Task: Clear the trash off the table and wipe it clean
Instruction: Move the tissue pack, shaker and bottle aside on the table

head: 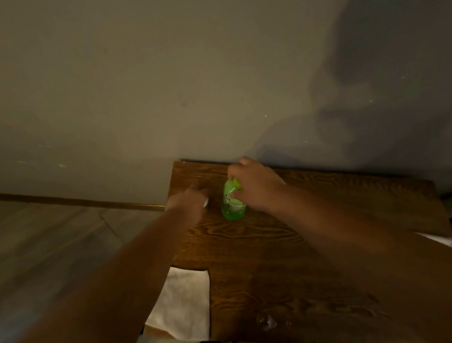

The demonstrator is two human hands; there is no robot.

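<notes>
Head view: right hand [257,186] closed around small green plastic bottle [232,201] standing on dark wooden table [284,249] near the wall; left hand [191,199], blurred, grip indeterminate, beside it. White folded cloth [183,303] lies unused at the table's left edge; wiping apparently remains.

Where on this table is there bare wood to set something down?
Bare wood runs across the table right of the right hand, toward the far right corner. The left half is crowded: green bottle, left hand, and the white cloth on the near-left edge.
</notes>
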